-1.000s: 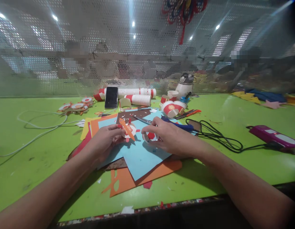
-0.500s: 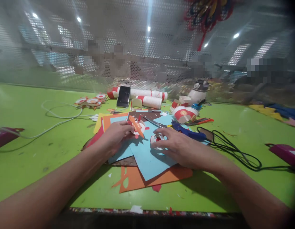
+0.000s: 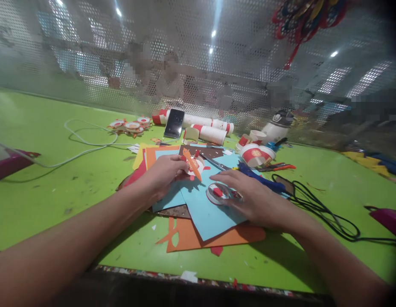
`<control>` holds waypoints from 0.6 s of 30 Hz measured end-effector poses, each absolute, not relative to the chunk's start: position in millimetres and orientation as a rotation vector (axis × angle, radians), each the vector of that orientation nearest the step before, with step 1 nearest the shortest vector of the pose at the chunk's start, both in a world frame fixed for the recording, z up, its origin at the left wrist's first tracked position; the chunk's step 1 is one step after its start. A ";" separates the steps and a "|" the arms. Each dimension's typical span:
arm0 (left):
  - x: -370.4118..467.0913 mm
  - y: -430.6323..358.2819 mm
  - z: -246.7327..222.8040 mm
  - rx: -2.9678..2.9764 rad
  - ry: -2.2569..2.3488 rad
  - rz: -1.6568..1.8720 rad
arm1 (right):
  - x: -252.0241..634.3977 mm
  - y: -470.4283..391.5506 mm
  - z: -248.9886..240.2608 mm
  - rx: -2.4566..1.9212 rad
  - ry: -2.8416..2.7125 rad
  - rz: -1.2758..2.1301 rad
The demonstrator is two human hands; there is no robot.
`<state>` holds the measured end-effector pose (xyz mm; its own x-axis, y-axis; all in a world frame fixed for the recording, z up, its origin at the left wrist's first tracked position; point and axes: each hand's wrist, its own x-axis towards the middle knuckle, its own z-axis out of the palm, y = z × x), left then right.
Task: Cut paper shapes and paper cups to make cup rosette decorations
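Between the fingertips of my left hand (image 3: 169, 172) is a white paper disc (image 3: 198, 164) with red tabs and an orange pointed strip (image 3: 191, 164) across it. My right hand (image 3: 249, 194) has its fingers spread around the right side of a round white cup base (image 3: 217, 194) with a red piece in its middle, low over the light blue paper (image 3: 206, 221). Whether the fingertips touch that base is unclear. Scissors (image 3: 217, 162) lie just behind, and a blue glue gun (image 3: 258, 177) lies beyond my right hand.
Paper cups (image 3: 253, 154), a white jug (image 3: 278, 125), a phone (image 3: 174, 123) and long cup rolls (image 3: 209, 134) stand or lie at the back. Finished-looking discs (image 3: 133, 127) sit back left. Black cable (image 3: 329, 213) loops at right; a white cable (image 3: 85, 150) runs left.
The round cup base has tipped flatter, now showing its red centre, and my right hand's fingers have spread. The whole view has shifted and tilted slightly. My left hand still holds the disc.
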<state>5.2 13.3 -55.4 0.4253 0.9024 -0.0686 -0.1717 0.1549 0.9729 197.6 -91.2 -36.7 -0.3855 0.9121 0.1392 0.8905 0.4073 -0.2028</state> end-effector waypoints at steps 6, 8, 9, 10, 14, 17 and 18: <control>5.6 13.0 -54.3 1.154 0.795 0.889 | 207.1 -86.7 -27.4 -1.741 -2.194 -0.017; 5.3 14.1 -55.5 1.149 0.801 0.896 | 208.8 -85.5 -23.1 -1.785 -2.102 -0.021; 5.1 14.6 -56.1 1.150 0.806 0.899 | 209.1 -85.2 -21.8 -1.807 -2.082 -0.013; 4.9 15.1 -56.7 1.153 0.812 0.901 | 209.2 -85.1 -21.3 -1.821 -2.083 -0.001; 4.0 16.0 -56.6 1.174 0.847 0.898 | 208.6 -85.8 -24.1 -1.821 -2.129 0.087; 2.8 16.3 -55.9 1.153 0.854 0.890 | 211.4 -85.2 -25.7 -1.805 -2.132 0.196; 2.3 16.5 -56.1 1.143 0.853 0.888 | 213.2 -84.4 -25.6 -1.801 -2.133 0.235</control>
<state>2.3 16.5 -56.1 0.4045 0.9084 -0.1062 -0.1421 0.1772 0.9739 213.2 -84.4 -25.6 -0.1401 0.9789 0.1487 0.9229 0.1835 -0.3384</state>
